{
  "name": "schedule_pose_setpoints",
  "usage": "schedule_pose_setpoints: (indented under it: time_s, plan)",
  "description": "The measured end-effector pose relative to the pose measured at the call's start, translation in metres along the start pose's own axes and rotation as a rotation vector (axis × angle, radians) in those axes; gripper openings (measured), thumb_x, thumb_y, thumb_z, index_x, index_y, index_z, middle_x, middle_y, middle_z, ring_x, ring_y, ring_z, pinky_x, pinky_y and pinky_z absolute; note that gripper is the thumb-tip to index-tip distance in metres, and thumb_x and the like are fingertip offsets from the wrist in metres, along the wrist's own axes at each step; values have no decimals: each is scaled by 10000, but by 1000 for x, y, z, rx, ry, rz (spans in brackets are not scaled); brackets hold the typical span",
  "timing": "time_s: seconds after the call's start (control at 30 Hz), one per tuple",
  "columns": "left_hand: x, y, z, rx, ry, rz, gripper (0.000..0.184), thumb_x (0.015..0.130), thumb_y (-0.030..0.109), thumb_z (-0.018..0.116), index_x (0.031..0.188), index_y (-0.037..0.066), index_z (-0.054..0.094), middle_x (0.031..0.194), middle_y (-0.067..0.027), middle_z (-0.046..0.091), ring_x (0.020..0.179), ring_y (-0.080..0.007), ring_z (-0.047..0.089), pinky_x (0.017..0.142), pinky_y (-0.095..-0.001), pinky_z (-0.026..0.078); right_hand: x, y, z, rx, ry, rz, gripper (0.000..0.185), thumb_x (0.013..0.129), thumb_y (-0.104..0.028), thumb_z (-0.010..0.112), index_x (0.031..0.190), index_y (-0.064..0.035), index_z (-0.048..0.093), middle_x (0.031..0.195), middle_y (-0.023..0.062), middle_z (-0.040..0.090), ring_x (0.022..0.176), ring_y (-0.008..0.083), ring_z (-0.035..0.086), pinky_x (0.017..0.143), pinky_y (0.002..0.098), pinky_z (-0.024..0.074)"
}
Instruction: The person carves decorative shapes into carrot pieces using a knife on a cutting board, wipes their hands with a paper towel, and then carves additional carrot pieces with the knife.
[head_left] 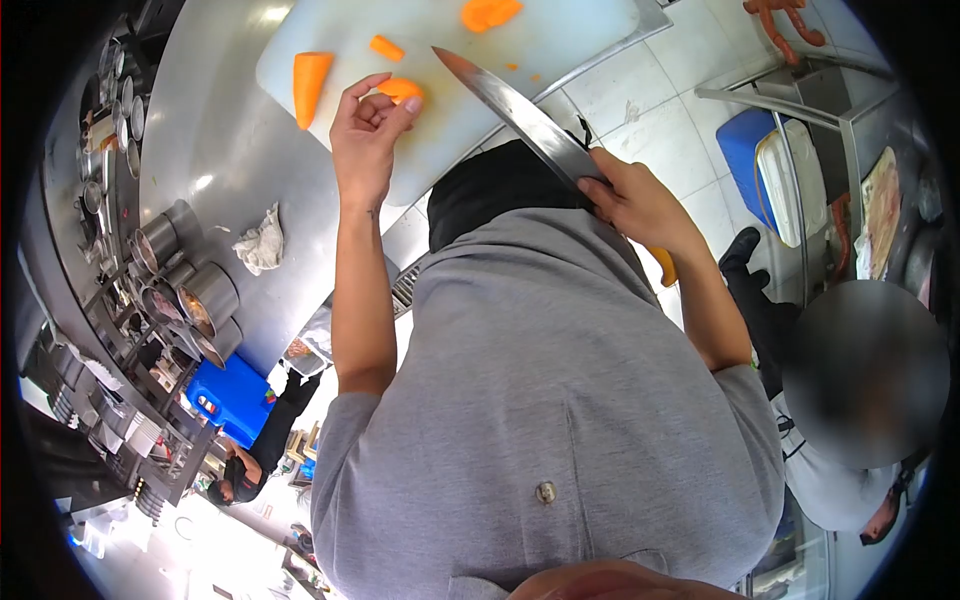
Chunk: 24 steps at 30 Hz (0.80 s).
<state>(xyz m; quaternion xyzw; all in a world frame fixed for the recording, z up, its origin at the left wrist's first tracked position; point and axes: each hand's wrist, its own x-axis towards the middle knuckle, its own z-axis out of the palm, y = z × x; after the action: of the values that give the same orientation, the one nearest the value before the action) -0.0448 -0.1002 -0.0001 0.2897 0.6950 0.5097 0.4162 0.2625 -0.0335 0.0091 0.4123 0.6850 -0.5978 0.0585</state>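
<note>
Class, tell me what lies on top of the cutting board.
A long carrot chunk, a short piece, more cut carrot near the top edge, and tiny orange scraps. The left hand, its carrot piece and knife hide what is beneath.

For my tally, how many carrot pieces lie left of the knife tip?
3: a tapered piece near the left edge of the board, a small chunk beyond the left hand, and a rounded piece in that hand. The hand may hide more.

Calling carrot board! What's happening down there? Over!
Left hand holding carrot piece. Right hand gripping knife, apart from carrot piece. Other carrot chunks on cutting board, none between.
</note>
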Motion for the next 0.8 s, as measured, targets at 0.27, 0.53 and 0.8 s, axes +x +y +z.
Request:
schedule_pose_setpoints:
  time_s: [0.27,0.53,0.8]
  plan:
    - [6,1,-8,-140,-247,-115,384,881,99,724,1253,19,669,926,4,602,796,-94,574,694,-273,494,-9,-3,0,78,16,125,215,1001,-208,560,973,-6,491,621,162,578,565,270,595,587,390,447]
    - [11,-13,-8,579,206,192,267,929,181,707,1144,24,724,908,-96,654,763,-144,603,689,-281,507,-11,6,4,38,40,53,220,1022,-194,562,913,-25,472,601,64,554,484,129,520,488,308,431]
    - [-6,-18,16,662,68,315,322,869,157,773,1168,46,727,1032,-107,627,861,-237,630,773,-324,533,-11,5,2,88,23,69,225,1026,-205,562,922,-20,487,606,54,548,446,121,504,458,294,412]
